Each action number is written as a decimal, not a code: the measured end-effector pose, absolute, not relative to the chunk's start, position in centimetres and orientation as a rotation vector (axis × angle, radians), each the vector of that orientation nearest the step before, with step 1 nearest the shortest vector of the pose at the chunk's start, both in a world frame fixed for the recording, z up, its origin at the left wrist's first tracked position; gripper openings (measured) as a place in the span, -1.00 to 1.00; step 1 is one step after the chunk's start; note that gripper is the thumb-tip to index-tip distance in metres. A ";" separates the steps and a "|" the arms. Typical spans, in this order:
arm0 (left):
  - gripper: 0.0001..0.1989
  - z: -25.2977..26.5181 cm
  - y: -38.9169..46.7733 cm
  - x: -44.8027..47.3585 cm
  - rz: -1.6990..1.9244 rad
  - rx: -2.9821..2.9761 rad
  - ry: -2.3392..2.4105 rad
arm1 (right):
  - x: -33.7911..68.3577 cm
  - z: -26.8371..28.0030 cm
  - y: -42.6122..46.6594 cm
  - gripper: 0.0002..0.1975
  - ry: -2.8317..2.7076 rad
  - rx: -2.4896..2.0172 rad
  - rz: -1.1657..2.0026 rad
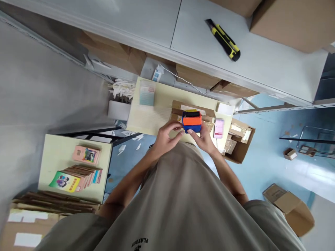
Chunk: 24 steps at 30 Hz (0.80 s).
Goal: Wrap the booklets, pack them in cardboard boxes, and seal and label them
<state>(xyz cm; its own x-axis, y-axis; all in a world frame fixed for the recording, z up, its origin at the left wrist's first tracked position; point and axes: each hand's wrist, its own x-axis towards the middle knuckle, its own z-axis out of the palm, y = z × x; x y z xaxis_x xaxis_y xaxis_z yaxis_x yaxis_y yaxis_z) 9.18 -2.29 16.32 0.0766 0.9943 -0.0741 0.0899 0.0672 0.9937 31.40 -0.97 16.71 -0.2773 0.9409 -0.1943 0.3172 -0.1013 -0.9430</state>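
Observation:
A small blue and orange boxy device with a black ridged top is held over the worktable. Its exact kind I cannot make out. My right hand grips it from the right, thumb pressed on its lower blue edge. Close by its left side is my left hand, thumb and index finger curved and apart; whether their tips touch the device I cannot tell. Behind the device lies a cardboard box with a white label, partly hidden by it. Right of my right hand a phone with a lit pink screen lies on the table.
The pale yellow worktable bears a clear-and-teal packet at left. Above is a grey shelf with a yellow-black utility knife. An open carton stands right; booklets lie on a side table.

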 end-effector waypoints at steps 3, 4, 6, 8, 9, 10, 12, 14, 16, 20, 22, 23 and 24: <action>-0.54 15.7 -0.3 6.4 1.048 0.951 1.156 | 31.8 18.1 -0.5 -0.31 -1.813 -1.451 1.413; -0.48 15.7 0.5 5.6 1.024 0.887 1.115 | 31.9 18.7 -0.3 -0.30 -1.878 -1.462 1.427; -0.42 16.0 1.9 4.5 0.956 0.860 1.052 | 32.0 20.1 0.1 -0.29 -1.994 -1.469 1.457; -0.44 16.6 2.9 3.9 0.900 0.897 1.006 | 31.8 21.3 0.6 -0.29 -2.095 -1.462 1.471; -0.46 16.8 3.2 3.8 0.884 0.916 0.984 | 31.7 21.8 0.8 -0.29 -2.137 -1.459 1.472; -0.47 17.0 3.4 3.7 0.877 0.929 0.967 | 31.6 22.2 1.0 -0.30 -2.172 -1.460 1.472; -0.47 17.0 3.7 3.6 0.876 0.936 0.957 | 31.3 22.7 1.3 -0.31 -2.220 -1.485 1.467; -0.45 16.6 3.7 3.4 0.891 0.920 0.976 | 31.0 23.1 1.6 -0.29 -2.248 -1.535 1.451; -0.42 16.0 3.6 3.1 0.906 0.891 0.988 | 30.8 23.4 1.7 -0.24 -2.259 -1.592 1.434; -0.32 14.9 3.2 2.6 0.869 0.824 0.936 | 30.2 24.2 1.8 -0.22 -2.270 -1.659 1.452; -0.31 14.6 3.0 2.4 0.830 0.787 0.894 | 29.8 24.7 1.7 -0.24 -2.277 -1.669 1.467; -0.32 14.5 2.9 2.3 0.812 0.771 0.870 | 29.6 24.9 1.7 -0.24 -2.279 -1.670 1.472; -0.33 14.4 2.9 2.2 0.798 0.758 0.846 | 29.4 25.1 1.7 -0.25 -2.284 -1.673 1.477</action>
<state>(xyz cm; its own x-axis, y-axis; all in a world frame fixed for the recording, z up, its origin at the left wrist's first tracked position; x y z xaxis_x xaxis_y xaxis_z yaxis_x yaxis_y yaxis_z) 2.15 2.88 14.38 0.4259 0.8376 -0.3422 -0.2930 0.4855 0.8237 29.40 1.66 25.09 -0.4500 0.7252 -0.5212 0.7728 0.0238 -0.6342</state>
